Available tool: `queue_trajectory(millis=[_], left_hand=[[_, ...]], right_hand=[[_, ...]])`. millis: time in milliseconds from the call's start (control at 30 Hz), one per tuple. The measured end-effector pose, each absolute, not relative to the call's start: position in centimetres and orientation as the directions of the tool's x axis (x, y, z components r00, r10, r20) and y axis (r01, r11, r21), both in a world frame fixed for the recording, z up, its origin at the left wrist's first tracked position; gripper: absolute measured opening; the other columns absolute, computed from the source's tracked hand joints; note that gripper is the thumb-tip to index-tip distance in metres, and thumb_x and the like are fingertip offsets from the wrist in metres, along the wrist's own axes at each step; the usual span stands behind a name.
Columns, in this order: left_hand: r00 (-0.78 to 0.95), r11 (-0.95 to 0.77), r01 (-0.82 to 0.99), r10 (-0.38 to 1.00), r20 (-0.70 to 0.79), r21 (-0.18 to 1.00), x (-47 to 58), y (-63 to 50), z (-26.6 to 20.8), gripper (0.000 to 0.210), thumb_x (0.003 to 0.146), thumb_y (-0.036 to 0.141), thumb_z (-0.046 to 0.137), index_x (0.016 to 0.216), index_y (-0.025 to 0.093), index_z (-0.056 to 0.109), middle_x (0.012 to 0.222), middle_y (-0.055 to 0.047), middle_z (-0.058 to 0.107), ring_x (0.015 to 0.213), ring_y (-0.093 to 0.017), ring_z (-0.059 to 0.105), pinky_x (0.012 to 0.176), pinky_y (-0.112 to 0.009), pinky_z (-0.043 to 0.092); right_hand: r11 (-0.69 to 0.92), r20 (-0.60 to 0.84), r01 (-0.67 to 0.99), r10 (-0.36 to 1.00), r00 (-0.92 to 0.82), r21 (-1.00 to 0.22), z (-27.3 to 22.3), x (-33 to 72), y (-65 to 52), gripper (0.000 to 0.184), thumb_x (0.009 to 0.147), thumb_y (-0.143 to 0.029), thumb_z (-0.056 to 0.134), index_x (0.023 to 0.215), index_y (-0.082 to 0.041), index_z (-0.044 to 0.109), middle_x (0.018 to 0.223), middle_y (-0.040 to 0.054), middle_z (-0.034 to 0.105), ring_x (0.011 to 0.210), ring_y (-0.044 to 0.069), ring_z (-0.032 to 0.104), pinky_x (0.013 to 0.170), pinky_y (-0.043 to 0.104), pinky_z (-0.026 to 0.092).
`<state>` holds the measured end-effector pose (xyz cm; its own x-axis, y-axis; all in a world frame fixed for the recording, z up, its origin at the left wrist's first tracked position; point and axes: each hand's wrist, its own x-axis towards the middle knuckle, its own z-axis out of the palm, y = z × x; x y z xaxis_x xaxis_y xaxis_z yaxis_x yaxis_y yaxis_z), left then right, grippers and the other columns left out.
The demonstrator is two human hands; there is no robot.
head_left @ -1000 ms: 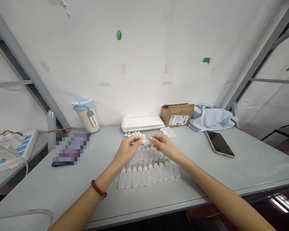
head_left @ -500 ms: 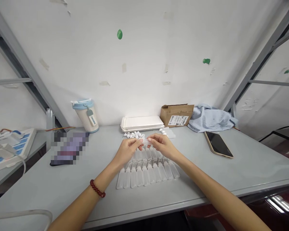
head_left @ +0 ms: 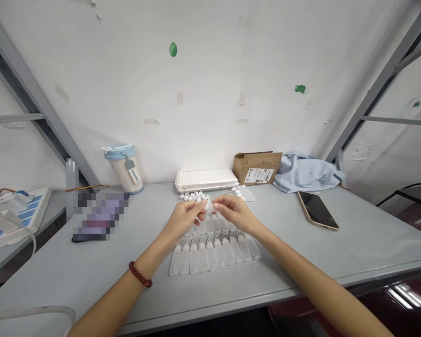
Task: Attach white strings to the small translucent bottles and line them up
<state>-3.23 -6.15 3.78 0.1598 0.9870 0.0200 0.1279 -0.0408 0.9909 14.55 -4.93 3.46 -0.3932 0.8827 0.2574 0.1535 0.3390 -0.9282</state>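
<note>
My left hand is closed, with thumb and fingers pinching a small translucent plastic bottle. From the other side, my right hand pinches the same piece at its right end; the fingers hide much of it. Below the hands, small translucent squeeze bottles lie side by side in a front row, with thin pale tubes at their tops. A second row of bottles lies behind, partly covered by my hands. Just beyond my left hand is a pile of small white caps.
White trays are stacked against the wall beside a cardboard box and a pale blue cloth. A phone lies right; a lidded cup and a blurred purple item stand left. Few white pieces lie behind my right hand.
Both hands stay together over the bottles, with small finger shifts around the held piece. The left fingers below it have spread a little. The view has shifted slightly.
</note>
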Motion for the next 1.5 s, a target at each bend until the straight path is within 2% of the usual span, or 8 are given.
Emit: queue_trajectory(millis=[167,400,567,767,900,1033,1233,1500], left_hand=[[0.185,0.005,0.085,0.982,-0.021,0.996,-3.3,-6.4,4.1,0.04,0.074,0.05,0.06,0.057,0.014,0.059,0.059,-0.004,0.053,0.071,-0.018,0.054,0.052,-0.024,0.042],[0.153,0.01,0.061,0.988,-0.019,0.998,-3.4,-6.4,4.3,0.038,0.073,0.048,0.061,0.055,0.014,0.059,0.059,-0.004,0.056,0.074,-0.018,0.056,0.056,-0.024,0.042],[0.179,-0.029,0.12,0.984,0.007,0.992,-3.6,-6.5,4.5,0.032,0.073,0.044,0.062,0.063,0.014,0.065,0.067,-0.006,0.064,0.069,-0.016,0.056,0.061,-0.026,0.042],[0.18,-0.072,0.128,0.983,0.048,0.989,-3.6,-6.5,4.8,0.021,0.069,0.035,0.066,0.071,0.015,0.066,0.073,-0.005,0.065,0.07,-0.015,0.056,0.06,-0.025,0.042],[0.22,-0.024,0.102,0.976,0.001,0.994,-3.7,-6.5,4.9,0.029,0.074,0.043,0.062,0.073,0.014,0.066,0.076,-0.006,0.066,0.075,-0.017,0.059,0.058,-0.025,0.043],[0.223,0.004,0.109,0.974,-0.029,0.994,-3.8,-6.4,4.7,0.04,0.078,0.051,0.057,0.064,0.013,0.063,0.07,-0.005,0.063,0.066,-0.015,0.058,0.055,-0.025,0.042],[0.221,-0.006,0.109,0.975,-0.018,0.994,-3.6,-6.3,4.4,0.038,0.076,0.048,0.06,0.062,0.012,0.061,0.065,-0.004,0.062,0.059,-0.012,0.053,0.057,-0.025,0.042],[0.189,-0.057,0.111,0.981,0.035,0.992,-3.4,-6.6,4.6,0.027,0.072,0.041,0.065,0.071,0.013,0.065,0.071,-0.004,0.063,0.059,-0.011,0.05,0.058,-0.024,0.043]], right_hand=[[0.366,0.277,0.202,0.889,-0.365,-0.908,3.4,14.6,-5.0,0.028,0.082,-0.041,0.056,0.092,-0.016,0.062,0.068,-0.0005,0.055,0.054,0.009,0.045,0.05,0.023,0.035],[0.412,0.311,0.26,0.882,-0.353,-0.873,3.4,14.7,-5.0,0.032,0.082,-0.04,0.056,0.099,-0.015,0.065,0.067,0.0005,0.056,0.06,0.012,0.048,0.056,0.025,0.04],[0.384,0.276,0.255,0.886,-0.374,-0.888,3.5,14.9,-5.1,0.03,0.084,-0.039,0.052,0.095,-0.015,0.066,0.063,-0.0005,0.055,0.052,0.01,0.041,0.049,0.023,0.034],[0.349,0.245,0.246,0.896,-0.372,-0.904,3.3,14.9,-4.8,0.033,0.084,-0.045,0.051,0.088,-0.015,0.065,0.06,-0.0015,0.05,0.05,0.01,0.038,0.048,0.023,0.031],[0.339,0.236,0.229,0.893,-0.384,-0.912,3.4,14.9,-4.9,0.035,0.085,-0.047,0.049,0.086,-0.015,0.063,0.06,-0.0019,0.048,0.05,0.009,0.036,0.047,0.023,0.029],[0.362,0.245,0.255,0.886,-0.395,-0.897,3.6,14.9,-5.1,0.034,0.087,-0.047,0.047,0.088,-0.015,0.061,0.061,-0.0026,0.047,0.049,0.008,0.035,0.047,0.023,0.028],[0.418,0.288,0.316,0.878,-0.383,-0.852,3.2,14.8,-4.9,0.036,0.09,-0.046,0.041,0.074,-0.016,0.054,0.055,-0.0044,0.039,0.05,0.009,0.035,0.05,0.023,0.029],[0.394,0.275,0.309,0.89,-0.365,-0.866,3.0,14.7,-4.8,0.039,0.089,-0.049,0.041,0.079,-0.016,0.057,0.058,-0.0027,0.04,0.051,0.009,0.035,0.047,0.023,0.029]])
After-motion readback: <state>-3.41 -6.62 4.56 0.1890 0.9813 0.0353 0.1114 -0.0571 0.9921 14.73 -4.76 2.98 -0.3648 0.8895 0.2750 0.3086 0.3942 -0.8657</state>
